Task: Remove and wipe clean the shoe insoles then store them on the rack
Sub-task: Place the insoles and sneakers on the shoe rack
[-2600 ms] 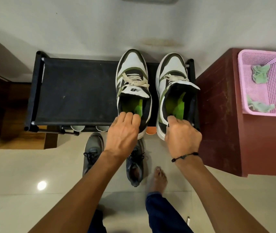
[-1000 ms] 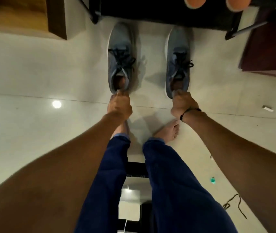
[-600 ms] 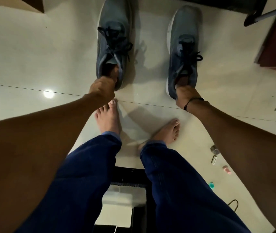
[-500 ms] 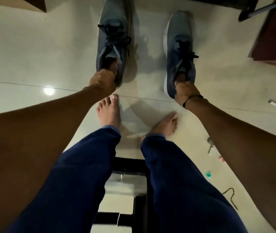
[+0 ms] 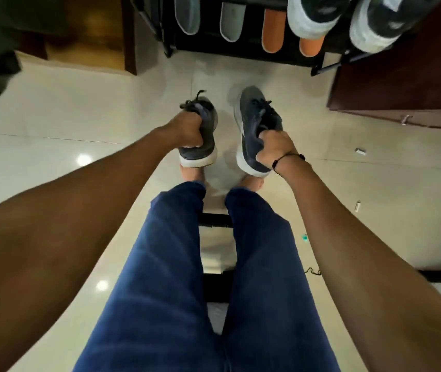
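Observation:
I hold a pair of grey sneakers with black laces above the tiled floor. My left hand (image 5: 187,131) grips the left sneaker (image 5: 204,146) at its collar, fingers curled into the opening. My right hand (image 5: 274,146) grips the right sneaker (image 5: 251,122) the same way at its heel. Both shoes hang off the floor, toes pointing away from me. Their insoles are hidden inside. On the black rack (image 5: 241,49) ahead lie two grey insoles (image 5: 188,16) and two orange insoles (image 5: 273,30).
Two white-soled sneakers (image 5: 318,14) sit on the rack's upper shelf at top right. A dark red cabinet (image 5: 401,71) stands to the right, wooden furniture (image 5: 131,36) at left. Small bits of litter (image 5: 360,151) lie on the floor. My bare feet and blue trousers are below.
Both grey sneakers were standing on the floor with my fingers at their heels; now they are lifted off it in my hands, and the view has tilted up toward the rack.

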Demonstrator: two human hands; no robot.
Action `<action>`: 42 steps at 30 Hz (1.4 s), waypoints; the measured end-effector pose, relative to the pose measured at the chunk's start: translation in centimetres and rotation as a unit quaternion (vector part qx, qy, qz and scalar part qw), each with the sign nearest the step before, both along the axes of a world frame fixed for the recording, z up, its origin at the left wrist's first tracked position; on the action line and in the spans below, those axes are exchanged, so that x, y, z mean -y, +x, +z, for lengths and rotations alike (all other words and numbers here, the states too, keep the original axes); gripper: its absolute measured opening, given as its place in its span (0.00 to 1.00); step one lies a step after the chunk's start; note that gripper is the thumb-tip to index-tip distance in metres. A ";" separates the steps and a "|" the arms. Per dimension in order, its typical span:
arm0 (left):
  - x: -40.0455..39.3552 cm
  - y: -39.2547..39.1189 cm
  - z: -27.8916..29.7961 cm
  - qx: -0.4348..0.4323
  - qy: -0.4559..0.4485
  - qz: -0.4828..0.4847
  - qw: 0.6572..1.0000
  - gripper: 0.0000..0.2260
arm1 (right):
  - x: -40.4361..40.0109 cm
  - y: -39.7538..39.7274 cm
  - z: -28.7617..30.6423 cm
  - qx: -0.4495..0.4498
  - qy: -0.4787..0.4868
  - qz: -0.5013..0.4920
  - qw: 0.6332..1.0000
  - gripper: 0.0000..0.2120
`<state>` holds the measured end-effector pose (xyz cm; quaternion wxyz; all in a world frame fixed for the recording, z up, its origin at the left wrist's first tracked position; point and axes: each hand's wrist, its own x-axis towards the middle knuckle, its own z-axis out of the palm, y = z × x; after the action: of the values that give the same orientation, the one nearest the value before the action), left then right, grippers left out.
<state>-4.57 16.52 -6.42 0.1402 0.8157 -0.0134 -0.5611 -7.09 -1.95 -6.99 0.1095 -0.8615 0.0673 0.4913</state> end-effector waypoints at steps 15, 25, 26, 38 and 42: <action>-2.2 3.7 17.5 0.247 0.043 0.024 0.968 0.14 | -1.2 5.2 18.0 0.140 0.088 0.070 0.984 0.08; 0.8 11.0 15.0 0.291 0.078 0.065 0.952 0.15 | -2.7 13.7 15.0 0.248 0.009 0.183 0.951 0.12; 0.9 11.6 14.4 0.295 0.082 0.068 0.949 0.15 | -2.9 14.5 14.2 0.258 0.004 0.188 0.948 0.12; -0.7 18.1 6.0 0.335 0.085 -0.004 0.938 0.15 | -5.0 20.9 4.2 0.346 -0.036 0.160 0.924 0.21; -0.7 19.4 4.4 0.329 0.080 0.017 0.941 0.15 | -5.0 21.3 1.9 0.275 -0.037 0.155 0.948 0.10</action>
<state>14.88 17.19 -2.07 0.0715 0.9635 -0.0002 -0.2581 14.16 3.08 -5.14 0.0147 -0.9664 -0.0819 0.2432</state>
